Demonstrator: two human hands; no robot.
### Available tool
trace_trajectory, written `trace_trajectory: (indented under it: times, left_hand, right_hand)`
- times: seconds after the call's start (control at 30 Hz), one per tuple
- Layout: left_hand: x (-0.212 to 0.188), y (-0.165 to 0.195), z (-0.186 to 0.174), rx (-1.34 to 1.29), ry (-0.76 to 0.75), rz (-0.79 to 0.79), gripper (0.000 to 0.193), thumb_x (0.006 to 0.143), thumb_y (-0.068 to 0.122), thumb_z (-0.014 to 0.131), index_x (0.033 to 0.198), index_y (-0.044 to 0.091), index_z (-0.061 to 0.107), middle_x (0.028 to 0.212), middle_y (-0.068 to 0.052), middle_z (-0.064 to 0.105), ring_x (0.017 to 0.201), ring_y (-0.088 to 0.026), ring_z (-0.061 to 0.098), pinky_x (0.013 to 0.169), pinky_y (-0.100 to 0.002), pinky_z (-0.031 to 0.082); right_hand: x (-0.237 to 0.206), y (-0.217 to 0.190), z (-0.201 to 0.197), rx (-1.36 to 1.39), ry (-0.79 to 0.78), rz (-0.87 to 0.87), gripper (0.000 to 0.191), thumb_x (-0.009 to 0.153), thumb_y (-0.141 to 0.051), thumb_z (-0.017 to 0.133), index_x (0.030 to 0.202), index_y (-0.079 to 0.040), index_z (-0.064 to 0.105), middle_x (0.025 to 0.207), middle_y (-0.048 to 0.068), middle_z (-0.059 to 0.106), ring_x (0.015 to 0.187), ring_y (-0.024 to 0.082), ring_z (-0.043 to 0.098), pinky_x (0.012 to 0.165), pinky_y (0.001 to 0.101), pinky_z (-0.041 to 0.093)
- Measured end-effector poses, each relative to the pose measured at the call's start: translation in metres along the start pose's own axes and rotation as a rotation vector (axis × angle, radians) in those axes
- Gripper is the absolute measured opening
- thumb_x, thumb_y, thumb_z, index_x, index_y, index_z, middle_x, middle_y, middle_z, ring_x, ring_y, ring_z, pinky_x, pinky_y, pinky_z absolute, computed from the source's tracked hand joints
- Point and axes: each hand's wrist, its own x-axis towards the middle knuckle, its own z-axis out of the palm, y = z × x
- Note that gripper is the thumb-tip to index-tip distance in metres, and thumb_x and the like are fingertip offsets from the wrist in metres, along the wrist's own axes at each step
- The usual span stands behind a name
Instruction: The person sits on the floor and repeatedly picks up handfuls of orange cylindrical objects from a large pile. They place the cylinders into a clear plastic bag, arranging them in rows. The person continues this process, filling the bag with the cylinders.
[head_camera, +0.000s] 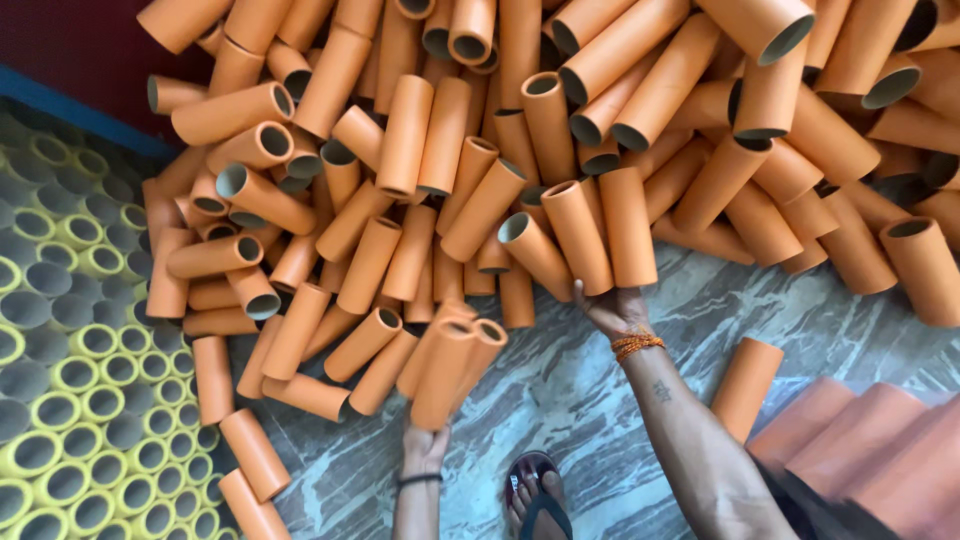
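Head view: I read the current step as gathering orange cardboard tubes from the loose pile (560, 130) into a hand-held bundle. My left hand (425, 448) is closed around the lower ends of a bundle of tubes (450, 360); I count about four in it, standing roughly upright and fanned, though those behind are partly hidden. My right hand (612, 310) is open, palm and fingers (590, 296) laid against the bottom ends of two upright tubes (600, 235) at the near edge of the pile; it touches them but has not closed, so nothing is held there yet. The pile covers the far half of the marble floor (560, 400) and runs out of frame; I count several dozen visible tubes, and an exact total cannot be given. One single tube (745, 385) lies apart on the floor, near the right forearm. Along the left edge of the floor stands a packed field of upright yellow-rimmed tubes (60, 400), far too many to count. A sandalled foot (538, 500) rests between the arms. In my judgement, the next move calls for closing the right fingers on one tube and carrying it across to the bundle without loosening the left grip.
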Motion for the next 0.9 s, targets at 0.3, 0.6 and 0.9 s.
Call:
trace_trajectory:
  times: [0.3,0.6,0.9]
  left_hand:
    - [0.042,-0.072,0.065,-0.441,-0.080,-0.167,0.038,0.092,0.025,0.071,0.126,0.008,0.065,0.127,-0.008,0.069,0.120,-0.027,0.063,0.104,-0.052,0.051]
    - [0.039,-0.116,0.082,-0.446,0.052,-0.323,0.024,0.091,0.012,0.065,0.114,0.005,0.068,0.112,-0.010,0.072,0.105,-0.025,0.069,0.093,-0.045,0.058]
    - [0.052,-0.109,0.119,0.482,-0.264,0.196,0.034,0.088,0.016,0.072,0.119,0.001,0.067,0.116,-0.013,0.072,0.109,-0.027,0.068,0.094,-0.041,0.057]
  right_hand:
    - [-0.104,0.005,-0.007,-0.435,0.052,-0.450,0.052,0.082,-0.032,0.083,0.129,-0.017,0.066,0.132,0.005,0.066,0.122,0.028,0.062,0.091,0.0481,0.057]
    - [-0.192,-0.024,0.047,-0.762,0.082,-0.789,0.054,0.084,-0.023,0.081,0.132,-0.010,0.059,0.138,0.012,0.054,0.128,0.030,0.054,0.099,0.0458,0.051]
    - [-0.157,-0.057,0.092,-0.928,0.058,-0.957,0.056,0.087,-0.013,0.079,0.136,-0.004,0.053,0.143,0.019,0.043,0.133,0.032,0.047,0.107,0.0435,0.045]
